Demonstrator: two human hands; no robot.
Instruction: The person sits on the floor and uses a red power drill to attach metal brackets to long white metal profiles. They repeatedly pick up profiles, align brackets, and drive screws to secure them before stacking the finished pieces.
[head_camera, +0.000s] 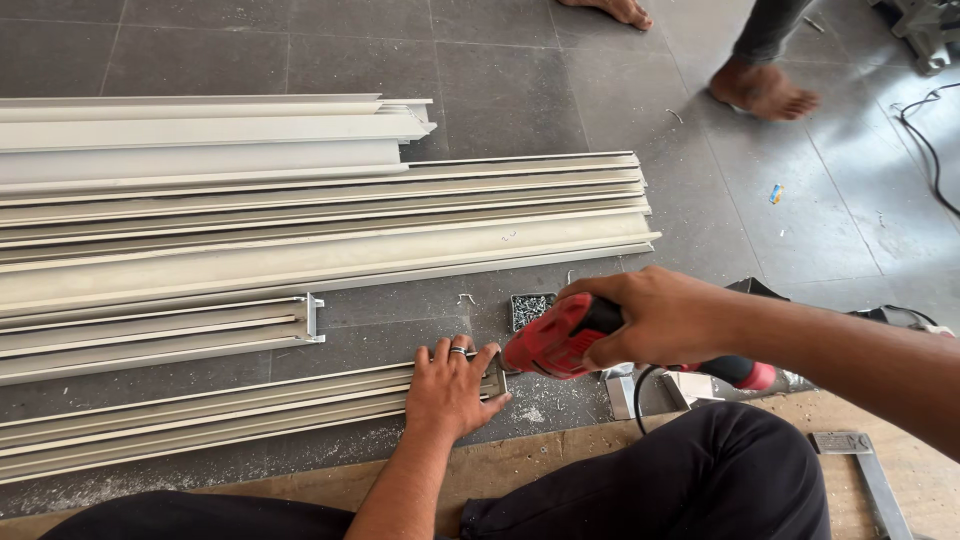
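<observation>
My left hand (450, 387), with a ring on one finger, presses flat on the end of a long pale aluminium profile (200, 418) lying on the grey floor. My right hand (655, 315) grips a red and black power drill (560, 338), whose nose points left at the profile's end, right beside my left fingertips. A small box of screws (530, 307) sits just behind the drill. Metal shavings lie around the profile's end.
Several more long aluminium profiles (320, 225) lie stacked side by side across the left and middle. Another person's bare feet (765, 90) stand at the top right. A black cable (925, 140) runs at the right edge. A wooden board (560, 460) lies under my knees.
</observation>
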